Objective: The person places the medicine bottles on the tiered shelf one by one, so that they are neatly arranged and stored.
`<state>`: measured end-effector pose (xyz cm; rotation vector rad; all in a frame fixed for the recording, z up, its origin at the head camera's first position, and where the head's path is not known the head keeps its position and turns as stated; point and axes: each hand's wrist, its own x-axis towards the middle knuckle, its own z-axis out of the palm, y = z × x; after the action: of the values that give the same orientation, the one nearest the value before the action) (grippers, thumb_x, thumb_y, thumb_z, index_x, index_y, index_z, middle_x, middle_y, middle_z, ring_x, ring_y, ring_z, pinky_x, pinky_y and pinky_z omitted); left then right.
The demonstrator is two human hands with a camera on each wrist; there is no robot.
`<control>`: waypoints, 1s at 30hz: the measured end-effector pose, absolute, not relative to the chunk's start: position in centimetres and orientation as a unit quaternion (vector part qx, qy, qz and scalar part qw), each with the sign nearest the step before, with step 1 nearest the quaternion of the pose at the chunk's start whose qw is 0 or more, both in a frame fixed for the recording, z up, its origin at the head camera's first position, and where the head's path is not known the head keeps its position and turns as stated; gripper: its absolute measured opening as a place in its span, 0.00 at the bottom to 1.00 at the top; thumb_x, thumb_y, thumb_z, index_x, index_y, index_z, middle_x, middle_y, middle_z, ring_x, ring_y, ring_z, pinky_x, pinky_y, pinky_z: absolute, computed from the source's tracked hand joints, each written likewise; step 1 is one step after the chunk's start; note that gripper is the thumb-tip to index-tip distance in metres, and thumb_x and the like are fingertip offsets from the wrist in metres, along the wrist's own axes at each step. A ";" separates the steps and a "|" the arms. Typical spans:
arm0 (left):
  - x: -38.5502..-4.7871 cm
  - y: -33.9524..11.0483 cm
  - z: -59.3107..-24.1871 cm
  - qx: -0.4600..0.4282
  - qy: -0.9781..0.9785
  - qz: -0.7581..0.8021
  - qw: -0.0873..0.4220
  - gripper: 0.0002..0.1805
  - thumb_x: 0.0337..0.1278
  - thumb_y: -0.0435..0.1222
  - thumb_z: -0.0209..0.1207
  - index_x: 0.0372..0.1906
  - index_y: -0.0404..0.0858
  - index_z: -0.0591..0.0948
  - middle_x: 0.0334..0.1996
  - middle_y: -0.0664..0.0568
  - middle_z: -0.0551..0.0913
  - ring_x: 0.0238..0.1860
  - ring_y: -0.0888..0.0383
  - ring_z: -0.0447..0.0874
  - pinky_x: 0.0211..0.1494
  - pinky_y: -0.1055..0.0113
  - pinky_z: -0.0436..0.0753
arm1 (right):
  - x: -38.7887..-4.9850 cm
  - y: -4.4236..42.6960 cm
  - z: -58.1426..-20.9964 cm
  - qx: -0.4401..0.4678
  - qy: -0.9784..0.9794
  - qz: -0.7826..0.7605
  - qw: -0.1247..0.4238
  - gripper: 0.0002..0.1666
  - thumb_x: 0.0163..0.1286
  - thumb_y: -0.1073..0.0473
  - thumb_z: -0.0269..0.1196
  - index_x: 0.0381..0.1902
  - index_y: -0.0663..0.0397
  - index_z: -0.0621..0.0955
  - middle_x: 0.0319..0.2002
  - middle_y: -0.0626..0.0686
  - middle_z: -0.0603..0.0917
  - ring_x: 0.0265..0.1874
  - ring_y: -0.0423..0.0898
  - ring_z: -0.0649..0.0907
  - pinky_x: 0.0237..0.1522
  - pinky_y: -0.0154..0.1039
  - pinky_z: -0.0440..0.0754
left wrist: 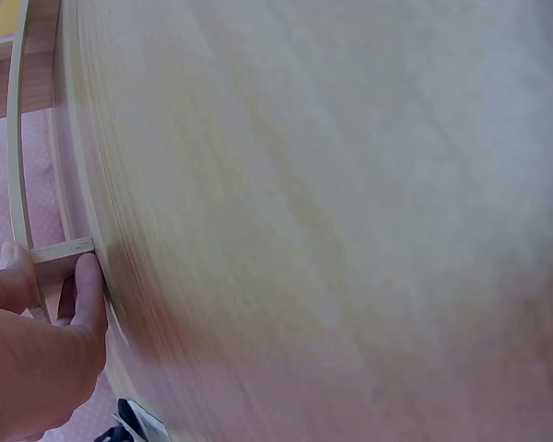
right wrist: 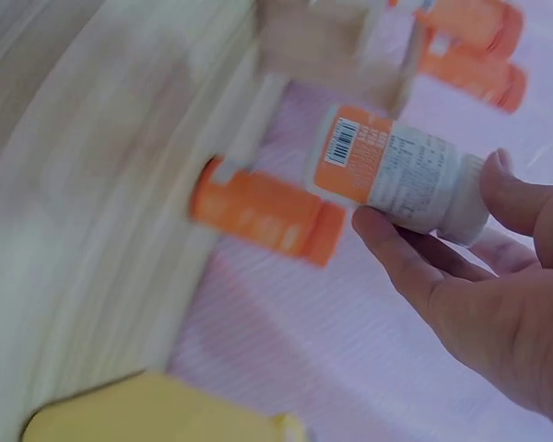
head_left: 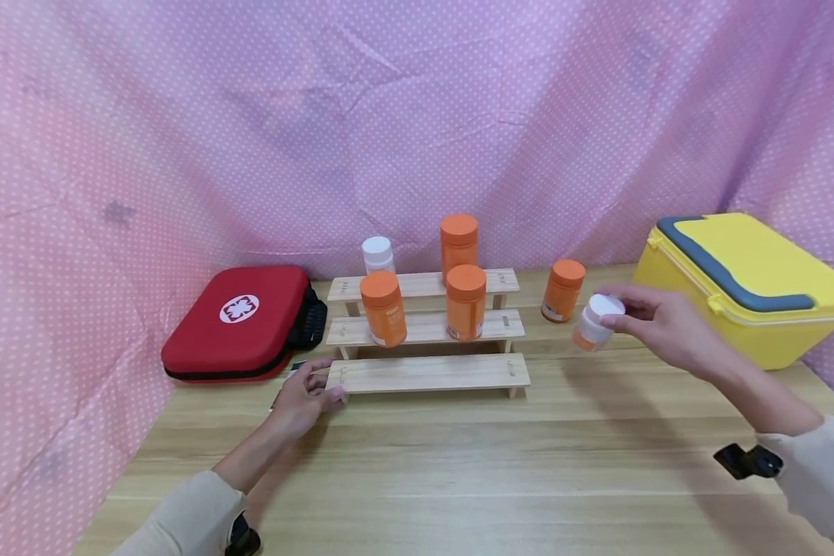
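Observation:
My right hand [head_left: 674, 328] holds a white pill bottle [head_left: 598, 320] near its cap, tilted and raised over the table. In the right wrist view that bottle [right wrist: 392, 170] shows an orange label band with a barcode. My left hand [head_left: 302, 403] grips the left end of the lowest step of a three-step wooden display rack [head_left: 427, 374]; in the left wrist view its thumb and fingers [left wrist: 89, 295] pinch around the end leg. On the middle step stand two orange bottles. The top step carries a white bottle [head_left: 378, 253] and an orange bottle [head_left: 459, 243].
Another orange bottle [head_left: 563, 292] stands on the table right of the rack. Behind the right hand is a yellow box [head_left: 757, 270] with a grey handle. A red first-aid case [head_left: 239, 324] lies at left. A pink dotted curtain [head_left: 417, 116] hangs behind.

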<state>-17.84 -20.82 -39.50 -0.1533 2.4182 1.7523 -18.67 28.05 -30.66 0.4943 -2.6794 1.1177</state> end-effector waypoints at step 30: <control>-17.9 -21.0 -39.7 -0.031 0.803 0.592 0.060 0.29 0.60 0.22 0.58 0.66 0.29 0.63 0.45 0.34 0.81 0.38 0.59 0.83 0.42 0.69 0.85 | -20.2 4.5 -32.0 0.342 -0.805 0.484 -0.040 0.19 0.61 0.64 0.68 0.52 0.54 0.82 0.42 0.50 0.84 0.39 0.42 0.80 0.43 0.34 0.82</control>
<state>-17.88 -20.99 -39.74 -0.0945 2.4304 1.7921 -20.16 4.51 -32.04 1.1021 -2.5944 1.5603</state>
